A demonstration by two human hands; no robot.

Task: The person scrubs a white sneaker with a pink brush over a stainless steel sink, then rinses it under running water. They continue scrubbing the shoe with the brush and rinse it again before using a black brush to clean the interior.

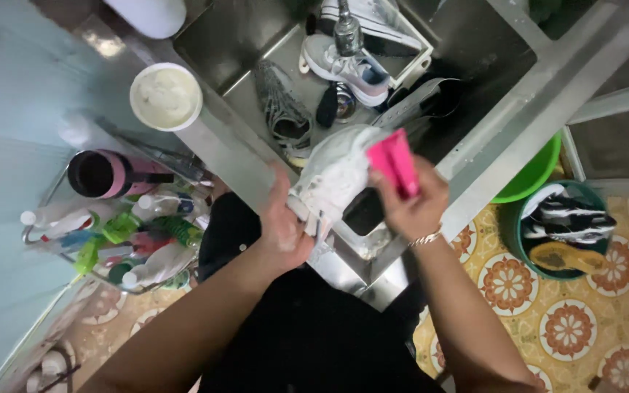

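we see a wire rack [52, 191] on the left crowded with packages: a dark tumbler with a pink band [107, 174] lying on its side, white squeeze bottles [156, 266] with small caps, and green and blue bottles [121, 227] jumbled between them; any labels are too blurred to make out. just above the rack, on the sink's edge, stands a round white tub [165, 96] open at the top and filled with pale paste.

our left hand [283, 231] is clenched around the heel end of a white sneaker [333, 173], fingers wrapped tight, holding it over the front edge of the steel sink [242, 44]. our right hand [410, 200] grips a pink brush [394, 164], fingers curled shut on it, its end pressed against the sneaker's side.

deeper in the sink lie a grey shoe [284, 113], a white and blue sneaker [347, 67] under the tap [346, 30], and a dark insole [327, 105].

on the patterned floor to the right, a dark green bucket [516, 240] holds black and white shoes [573, 225], touching a bright green basin [534, 175].
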